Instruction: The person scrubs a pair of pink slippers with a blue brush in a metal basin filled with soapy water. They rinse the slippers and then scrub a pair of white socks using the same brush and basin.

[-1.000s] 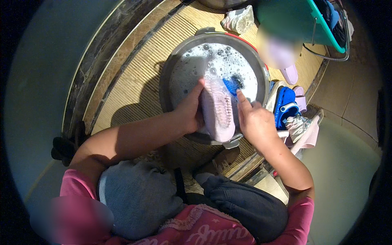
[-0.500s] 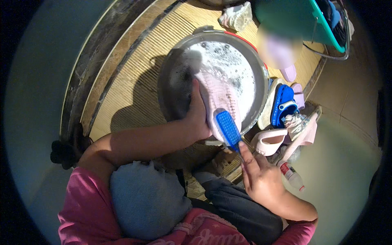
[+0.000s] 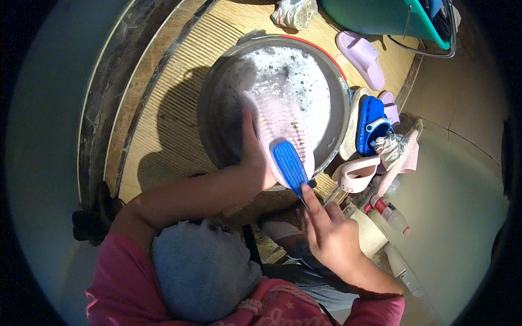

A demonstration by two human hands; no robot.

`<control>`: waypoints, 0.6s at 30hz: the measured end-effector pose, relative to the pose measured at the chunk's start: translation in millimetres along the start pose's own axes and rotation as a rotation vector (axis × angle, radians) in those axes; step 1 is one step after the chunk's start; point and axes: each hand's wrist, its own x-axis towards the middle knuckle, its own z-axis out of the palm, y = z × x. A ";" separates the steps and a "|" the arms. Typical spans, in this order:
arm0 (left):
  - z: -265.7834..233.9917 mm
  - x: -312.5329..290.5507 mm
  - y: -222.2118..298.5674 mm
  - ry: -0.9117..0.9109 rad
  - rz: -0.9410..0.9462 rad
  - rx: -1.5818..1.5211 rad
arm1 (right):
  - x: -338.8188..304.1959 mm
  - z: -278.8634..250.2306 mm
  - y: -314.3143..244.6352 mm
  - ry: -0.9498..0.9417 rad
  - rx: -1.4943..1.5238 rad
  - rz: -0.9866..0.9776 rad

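A pale pink shoe [image 3: 285, 117] with a ridged, dirt-marked sole is held sole up over a grey basin [image 3: 338, 130] of foamy water. My left hand [image 3: 258, 163] grips it along its left side, thumb upright and most fingers hidden beneath. In my right hand [image 3: 334, 236] is a blue brush [image 3: 289, 163], its handle held with the index finger stretched along it. The brush head lies over the near end of the sole; its bristles face down, out of sight.
Right of the basin lie a blue clog [image 3: 371, 122], a pale pink slipper [image 3: 359, 175], lilac slippers [image 3: 363, 57] and a plastic bottle [image 3: 391, 214]. A green bucket [image 3: 380, 19] stands at the far right. A white shoe [image 3: 295, 13] sits beyond the basin.
The whole view has shifted slightly, so the basin appears farther left and up. Both hands keep their holds, the brush staying at the sole's near end. My leg has moved, uncovering things beside it.
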 end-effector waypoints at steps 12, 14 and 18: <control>-7.4 4.8 1.9 -0.092 0.020 -0.008 | 56.9 19.5 -1.5 0.186 -0.063 0.140; -11.3 5.7 2.7 -0.066 0.045 0.001 | 22.5 12.3 -5.7 0.104 -0.018 0.233; -6.2 6.6 -1.5 -0.049 0.084 0.030 | -4.6 3.1 0.7 0.080 0.023 0.263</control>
